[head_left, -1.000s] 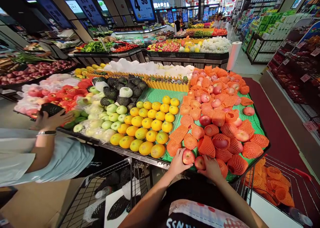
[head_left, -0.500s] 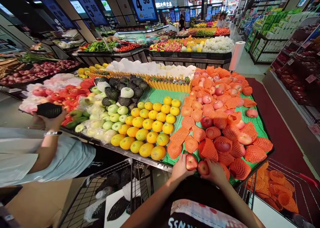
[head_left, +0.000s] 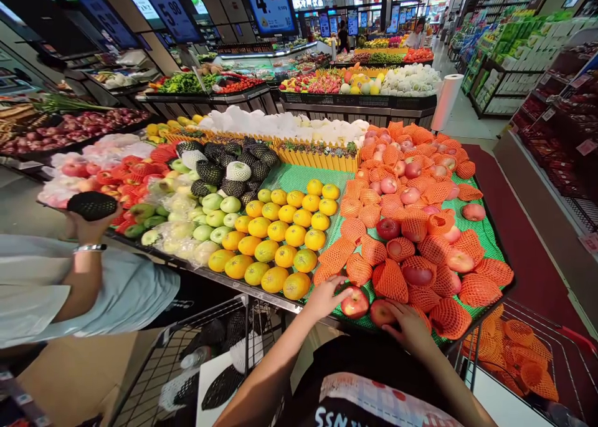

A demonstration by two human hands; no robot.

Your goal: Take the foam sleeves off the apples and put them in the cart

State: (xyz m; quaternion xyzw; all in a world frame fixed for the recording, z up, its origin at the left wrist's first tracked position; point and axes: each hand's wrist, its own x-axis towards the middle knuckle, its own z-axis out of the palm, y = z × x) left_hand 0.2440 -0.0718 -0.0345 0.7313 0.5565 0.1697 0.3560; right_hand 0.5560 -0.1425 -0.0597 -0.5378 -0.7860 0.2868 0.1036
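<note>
Apples, bare pair: we see a left apple and a right apple side by side at the near edge of the display; whether they touch, we cannot tell.
Left hand: its fingers are spread and loose just left of the left apple, thumb side nearest; we cannot tell whether any finger touches the skin.
Right hand: its fingers reach over the right apple from the right; we cannot tell how firmly they grip.
Near rim: we judge a fall the main risk here, since both apples are round, without nets and close to the edge; a nudge from a withdrawing finger could roll one off.
Netted apples: they crowd just beyond the pair, and we think a push far-ward could make the loose ones shift.
Change in hands: half a second ago the left fingers curl round the left apple; now they open away from it, while the right hand stays at its apple and neither fruit moves noticeably.
Oranges: we have rows of them to the left.
Co-worker's hand: at far left it holds a dark netted item.
</note>
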